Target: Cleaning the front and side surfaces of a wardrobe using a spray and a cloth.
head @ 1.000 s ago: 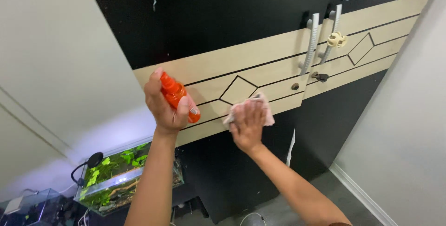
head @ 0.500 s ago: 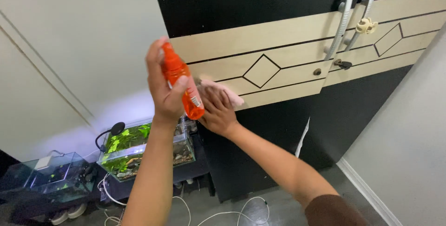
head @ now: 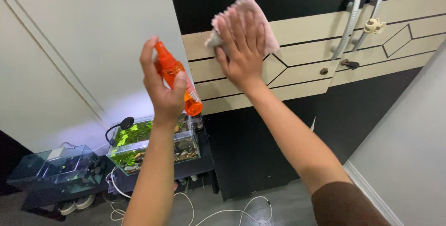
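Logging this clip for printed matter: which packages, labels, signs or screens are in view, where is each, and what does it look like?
Spray bottle: held in the left hand, in front of the wardrobe's left edge; slim, orange, see-through.
Label on the bottle: small pale patch on its lower side, partly covered by the thumb; print too small to tell.
No signs or screens in view.

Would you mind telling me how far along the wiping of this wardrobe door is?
Done: nothing tells; no wiped patch shows. In hand: the right hand presses a pink cloth flat on the door at the beige band's upper left, and the left hand holds an orange spray bottle beside it. Left: cannot be judged.
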